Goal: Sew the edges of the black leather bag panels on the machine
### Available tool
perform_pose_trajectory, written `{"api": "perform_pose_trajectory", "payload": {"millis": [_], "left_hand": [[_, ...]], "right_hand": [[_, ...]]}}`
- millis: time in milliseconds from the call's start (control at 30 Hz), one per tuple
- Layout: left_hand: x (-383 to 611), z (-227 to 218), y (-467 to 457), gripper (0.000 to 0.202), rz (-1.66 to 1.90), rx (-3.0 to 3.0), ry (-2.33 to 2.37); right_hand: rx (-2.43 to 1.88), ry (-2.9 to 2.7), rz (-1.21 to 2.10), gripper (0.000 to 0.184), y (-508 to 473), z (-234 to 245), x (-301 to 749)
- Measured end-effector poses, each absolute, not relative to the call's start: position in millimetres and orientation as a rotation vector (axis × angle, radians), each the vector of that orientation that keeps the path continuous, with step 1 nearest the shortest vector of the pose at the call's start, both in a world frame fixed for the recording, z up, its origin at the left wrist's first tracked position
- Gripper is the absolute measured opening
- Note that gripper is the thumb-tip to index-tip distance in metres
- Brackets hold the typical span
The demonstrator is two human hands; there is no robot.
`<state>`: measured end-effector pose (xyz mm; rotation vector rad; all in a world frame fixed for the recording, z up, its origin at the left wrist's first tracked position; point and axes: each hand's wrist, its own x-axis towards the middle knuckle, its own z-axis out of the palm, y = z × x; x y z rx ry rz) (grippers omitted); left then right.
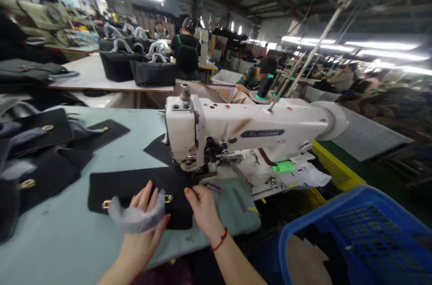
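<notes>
A black bag panel [124,181] lies flat on the table, its right end by the needle area of a white sewing machine [219,118]. Two gold-coloured metal fittings [106,204] join a handle wrapped in translucent film [138,218] to the panel. My left hand [143,226] rests on the panel with fingers stretched out, the wrapped handle arching across them. At the panel's right edge, thumb and fingers of my right hand [202,211] pinch the black material, just in front of the machine's presser area. The needle itself cannot be made out.
Further black panels with handles [43,159] lie at the left of the pale green table [67,240]. A small pink-edged tool [214,187] sits by the machine base. At the right stands a blue plastic basket [374,222]. Finished-looking black bags [155,73] stand on a table behind.
</notes>
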<state>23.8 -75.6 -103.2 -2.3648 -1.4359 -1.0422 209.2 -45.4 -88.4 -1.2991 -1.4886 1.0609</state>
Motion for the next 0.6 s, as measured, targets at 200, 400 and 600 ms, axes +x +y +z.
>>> {"api": "perform_pose_trajectory", "payload": {"millis": [200, 400, 600], "left_hand": [[-3, -105, -37, 0.036, -0.852, -2.394, -1.221], [-12, -88, -29, 0.023, -0.811, -2.562, -1.038], [-9, -83, -52, 0.029, -0.637, -2.629, -1.25]], "right_hand": [[-1.279, -1.483, 1.17, 0.043, -43, -94, 212], [-1.251, -1.431, 1.217, 0.043, -44, -92, 210], [-1.269, -1.33, 1.356, 0.045, -50, -80, 217]]}}
